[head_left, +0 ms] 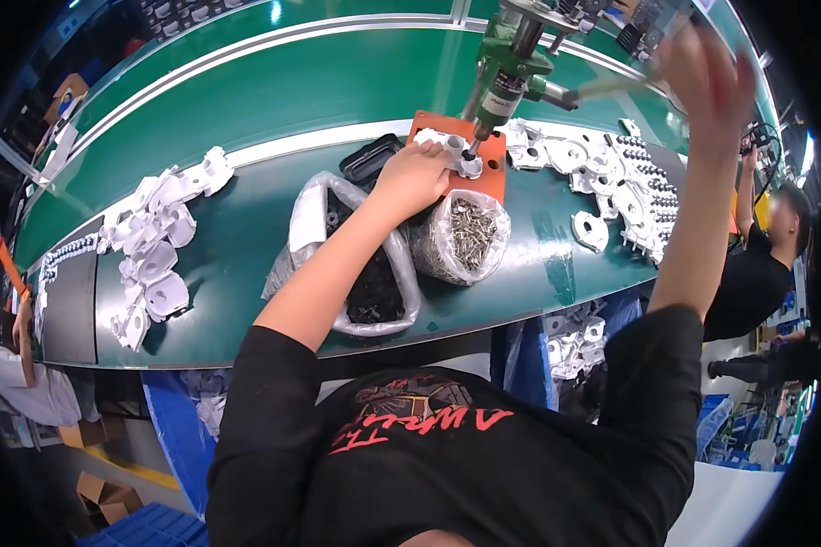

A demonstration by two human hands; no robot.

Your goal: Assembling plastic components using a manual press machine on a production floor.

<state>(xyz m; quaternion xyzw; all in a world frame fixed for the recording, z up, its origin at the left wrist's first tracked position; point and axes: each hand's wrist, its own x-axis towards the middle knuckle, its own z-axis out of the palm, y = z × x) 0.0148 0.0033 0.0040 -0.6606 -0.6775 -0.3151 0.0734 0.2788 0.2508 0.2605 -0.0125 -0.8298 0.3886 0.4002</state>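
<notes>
My left hand [415, 180] pinches a white plastic part [454, 146], pressing it down on an orange block [494, 182]. Above that part stands a green hand press [506, 77], its tip reaching down to a small black piece [469, 155] on the white part. My right hand [713, 87] is raised at the upper right, smeared by motion, with its fingers closed round the end of the press lever [611, 88]. Near my left wrist, a clear bag of metal screws [472, 235] and a bag of small black parts [374, 292] stand open.
White plastic parts [160, 237] lie heaped on the green table [237, 273] at left, and more white parts [602, 173] lie at right beside rows of black-tipped pieces [657, 187]. A black tray [371, 158] sits behind the bags. Other people work at both sides.
</notes>
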